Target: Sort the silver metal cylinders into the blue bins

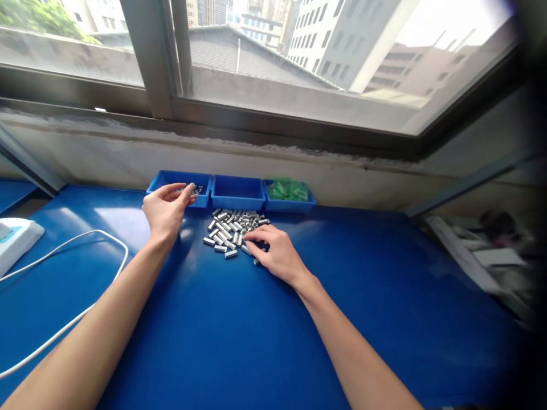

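My left hand (166, 208) is raised in front of the left blue bin (205, 196), thumb and fingertips pinched together. Whatever is between them is too small to name. Small metal parts, like screws (199, 189), show in that bin behind the fingers. On the table lies a loose pile of short silvery metal spacers (224, 228). My right hand (276, 250) rests at the right side of this pile, its thumb and forefinger closed close together on or beside a piece. The fingers and palm hide part of the pile, so what they grip cannot be made out.
A middle blue bin (238, 202) and a right bin (294, 208) with green plastic packets (288, 189) stand along the wall. At left, a white device (17, 242) and a white cable (122, 267) lie on the blue table (222, 330). A window (273, 114) rises behind.
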`<action>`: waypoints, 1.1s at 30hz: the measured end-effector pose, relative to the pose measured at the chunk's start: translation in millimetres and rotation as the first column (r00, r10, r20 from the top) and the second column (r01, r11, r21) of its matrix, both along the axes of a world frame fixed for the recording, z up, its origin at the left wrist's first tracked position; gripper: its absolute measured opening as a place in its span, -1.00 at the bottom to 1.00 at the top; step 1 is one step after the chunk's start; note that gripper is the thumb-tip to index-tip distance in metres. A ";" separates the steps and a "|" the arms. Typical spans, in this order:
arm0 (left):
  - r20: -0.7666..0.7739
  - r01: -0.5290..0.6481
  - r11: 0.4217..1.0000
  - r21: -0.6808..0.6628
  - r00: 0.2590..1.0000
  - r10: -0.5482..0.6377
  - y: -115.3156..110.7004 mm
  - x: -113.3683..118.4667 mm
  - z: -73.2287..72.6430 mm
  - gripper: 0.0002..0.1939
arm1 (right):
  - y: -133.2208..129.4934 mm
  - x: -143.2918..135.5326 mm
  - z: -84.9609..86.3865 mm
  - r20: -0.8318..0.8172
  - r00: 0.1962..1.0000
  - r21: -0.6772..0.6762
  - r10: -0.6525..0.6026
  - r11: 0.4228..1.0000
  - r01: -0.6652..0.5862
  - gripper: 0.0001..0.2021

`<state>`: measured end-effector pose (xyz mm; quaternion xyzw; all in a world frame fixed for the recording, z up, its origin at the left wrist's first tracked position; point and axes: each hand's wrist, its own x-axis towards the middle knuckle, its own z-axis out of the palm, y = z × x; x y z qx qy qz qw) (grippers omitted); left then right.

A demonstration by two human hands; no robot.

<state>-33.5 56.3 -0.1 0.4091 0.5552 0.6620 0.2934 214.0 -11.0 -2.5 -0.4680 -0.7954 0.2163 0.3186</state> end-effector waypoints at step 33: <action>-0.608 0.686 0.724 0.066 0.603 -0.516 -52.9 52.9 3.4 -0.70 | 1.6 -8.4 2.8 -0.711 0.667 -0.370 -0.222 0.925 -0.087 -0.61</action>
